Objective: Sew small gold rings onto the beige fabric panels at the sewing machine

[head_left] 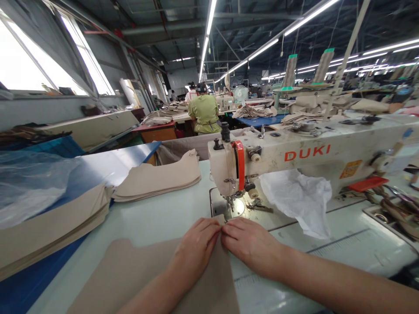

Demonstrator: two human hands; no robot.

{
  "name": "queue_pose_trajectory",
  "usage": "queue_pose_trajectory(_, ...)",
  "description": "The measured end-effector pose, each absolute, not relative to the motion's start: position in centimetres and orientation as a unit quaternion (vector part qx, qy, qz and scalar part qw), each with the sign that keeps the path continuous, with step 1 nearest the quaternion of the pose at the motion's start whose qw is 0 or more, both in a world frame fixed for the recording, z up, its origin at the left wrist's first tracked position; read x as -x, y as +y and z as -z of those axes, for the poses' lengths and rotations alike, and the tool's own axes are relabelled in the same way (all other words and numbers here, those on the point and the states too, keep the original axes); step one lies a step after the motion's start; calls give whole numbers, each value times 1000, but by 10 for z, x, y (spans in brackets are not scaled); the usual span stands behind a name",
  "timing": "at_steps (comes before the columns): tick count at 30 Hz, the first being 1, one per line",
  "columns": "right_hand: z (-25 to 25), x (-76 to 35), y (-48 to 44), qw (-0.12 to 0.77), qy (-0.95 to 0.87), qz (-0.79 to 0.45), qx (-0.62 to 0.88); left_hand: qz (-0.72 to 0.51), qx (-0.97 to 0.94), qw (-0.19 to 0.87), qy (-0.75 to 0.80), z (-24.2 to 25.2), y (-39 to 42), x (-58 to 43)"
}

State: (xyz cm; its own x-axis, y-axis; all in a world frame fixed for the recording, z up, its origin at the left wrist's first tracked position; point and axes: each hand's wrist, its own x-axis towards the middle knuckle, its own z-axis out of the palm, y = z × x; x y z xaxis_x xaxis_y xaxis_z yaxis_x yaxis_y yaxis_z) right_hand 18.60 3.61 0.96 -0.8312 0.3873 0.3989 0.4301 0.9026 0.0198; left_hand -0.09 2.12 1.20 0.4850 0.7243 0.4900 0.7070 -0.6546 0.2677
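A beige fabric piece (144, 274) lies flat on the pale sewing table, its narrow tip reaching toward the needle of a white sewing machine (225, 174). My left hand (199, 244) pinches the fabric's upper edge just in front of the presser foot. Close beside it, almost touching, my right hand (248, 244) has its fingers closed on the same edge. The fingertips of both hands partly hide the cloth between them. A small lamp lights the needle plate (238, 208) just beyond my fingers.
Stacks of cut beige fabric (160, 176) lie behind and to the left, one stack (55, 226) on a blue surface. White cloth (297, 200) hangs under the machine arm. Scissors (260, 206) rest near the needle. A tray of tools (393, 218) sits right. A person (203, 109) sits ahead.
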Motion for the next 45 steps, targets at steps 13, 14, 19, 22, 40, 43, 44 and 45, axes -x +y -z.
queue_pose_trajectory(13, -14, -191, 43, 156, -959, 54, 231, -308, -861, -4, 406, -10, 28, -5)
queue_pose_trajectory(14, -14, -193, 46, 148, -959, 57, 233, -307, -863, -8, 401, -10, 32, -8)
queue_pose_trajectory(19, -17, -205, 59, 129, -958, 62, 248, -311, -869, -21, 384, -10, 51, -20)
queue_pose_trajectory(22, -16, -209, 65, 129, -956, 54, 258, -307, -872, -27, 380, -10, 59, -24)
queue_pose_trajectory(40, -13, -210, 73, 139, -949, 35, 281, -332, -860, -24, 385, -5, 75, -22)
queue_pose_trajectory(43, -12, -209, 74, 142, -949, 31, 279, -335, -858, -13, 390, -5, 76, -21)
queue_pose_trajectory(44, -12, -209, 74, 143, -949, 29, 280, -334, -857, -8, 393, -5, 76, -21)
queue_pose_trajectory(45, -13, -209, 74, 143, -949, 27, 281, -332, -856, -4, 397, -5, 76, -21)
